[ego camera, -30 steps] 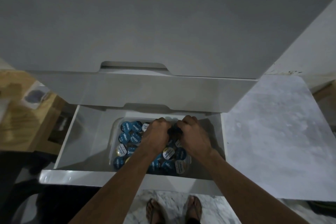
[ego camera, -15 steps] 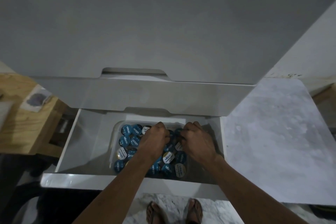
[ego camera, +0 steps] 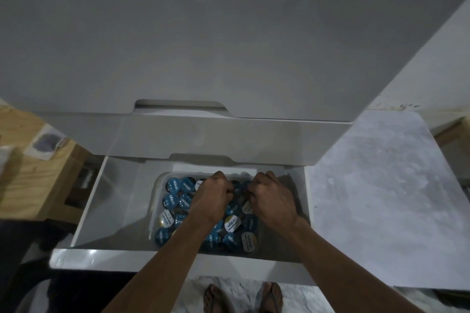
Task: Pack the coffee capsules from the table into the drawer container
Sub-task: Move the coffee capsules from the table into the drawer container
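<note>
A white drawer [ego camera: 114,201] stands pulled out below me. A clear plastic container [ego camera: 158,183] sits in its right half. Several coffee capsules [ego camera: 175,185] with blue foil lids, and a few with white or gold lids, fill it. My left hand [ego camera: 212,201] is knuckles-up over the middle of the container, fingers curled down among the capsules. My right hand [ego camera: 272,201] is beside it at the container's right end, curled the same way. A small gap separates the two hands. The fingertips are hidden, so what they hold cannot be seen.
Closed white drawer fronts [ego camera: 203,46] rise above the open drawer and overhang its back. A grey marble-patterned surface [ego camera: 381,198] lies to the right. A wooden bench [ego camera: 30,180] stands to the left. My sandalled feet [ego camera: 244,300] are on the floor below the drawer front.
My hands were pressed together around something dark over the container's far middle. They have since drawn slightly apart and lowered among the capsules.
</note>
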